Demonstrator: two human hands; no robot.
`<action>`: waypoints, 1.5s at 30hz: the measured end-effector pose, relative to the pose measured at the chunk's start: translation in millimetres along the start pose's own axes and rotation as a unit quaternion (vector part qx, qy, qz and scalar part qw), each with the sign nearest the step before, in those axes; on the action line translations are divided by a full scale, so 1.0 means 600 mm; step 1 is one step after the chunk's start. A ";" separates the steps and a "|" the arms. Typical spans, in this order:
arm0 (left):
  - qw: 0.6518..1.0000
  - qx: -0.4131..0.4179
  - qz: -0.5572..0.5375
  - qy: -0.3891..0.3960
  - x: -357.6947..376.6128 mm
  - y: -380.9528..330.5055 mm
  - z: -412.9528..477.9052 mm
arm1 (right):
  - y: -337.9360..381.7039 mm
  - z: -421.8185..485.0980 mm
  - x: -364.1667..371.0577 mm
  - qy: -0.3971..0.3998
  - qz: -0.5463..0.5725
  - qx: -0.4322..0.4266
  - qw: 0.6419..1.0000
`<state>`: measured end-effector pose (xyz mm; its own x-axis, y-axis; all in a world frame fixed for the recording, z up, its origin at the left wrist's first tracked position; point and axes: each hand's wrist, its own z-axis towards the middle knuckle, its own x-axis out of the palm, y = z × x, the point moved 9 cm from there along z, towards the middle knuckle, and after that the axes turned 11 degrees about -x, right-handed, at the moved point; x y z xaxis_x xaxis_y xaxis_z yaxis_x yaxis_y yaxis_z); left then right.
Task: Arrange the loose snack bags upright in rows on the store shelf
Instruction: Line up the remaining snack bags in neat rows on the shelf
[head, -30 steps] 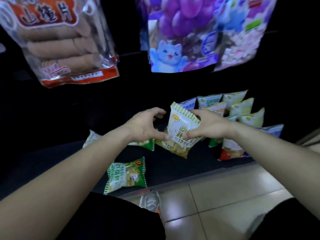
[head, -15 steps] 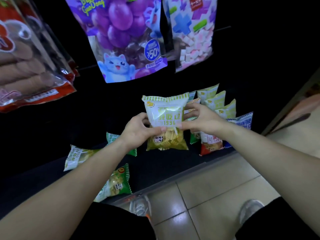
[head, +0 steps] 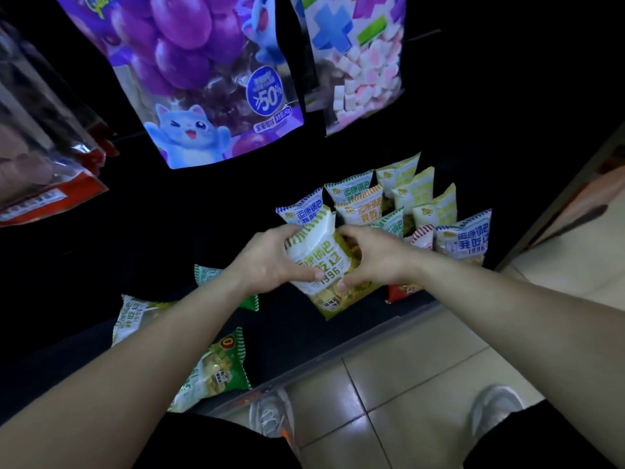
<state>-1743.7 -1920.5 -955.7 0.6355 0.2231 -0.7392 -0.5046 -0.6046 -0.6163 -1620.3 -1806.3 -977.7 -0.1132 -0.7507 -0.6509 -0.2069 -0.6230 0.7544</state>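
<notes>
The left hand and right hand grip 1 yellow-green snack bag by its sides, tilted, just in front of the standing bags on the dark shelf. Left of those, 3 loose bags, possibly more, lie flat.

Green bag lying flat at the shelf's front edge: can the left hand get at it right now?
Probably not yet: the left hand and right hand both grip the yellow-striped bag. The green bag itself has nothing on top of it, so once freed the hand should reach it.
</notes>
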 end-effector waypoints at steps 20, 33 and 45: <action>0.946 -0.068 0.315 -0.026 0.200 0.092 0.247 | -0.195 -0.013 -0.011 0.058 -0.222 0.115 0.967; 0.928 -0.046 0.353 -0.106 0.191 0.065 0.215 | -0.154 0.001 0.008 0.094 -0.231 0.109 0.962; 0.933 -0.060 0.353 -0.017 -0.020 0.115 0.035 | -0.016 0.056 0.065 0.105 -0.250 0.047 0.961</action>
<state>-1798.4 -1948.6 -995.1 0.1485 -0.2405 -0.9592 -0.7197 -0.6915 0.0620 -1655.7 -1822.0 -1013.1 0.2192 -0.3958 -0.8918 -0.2717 -0.9026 0.3338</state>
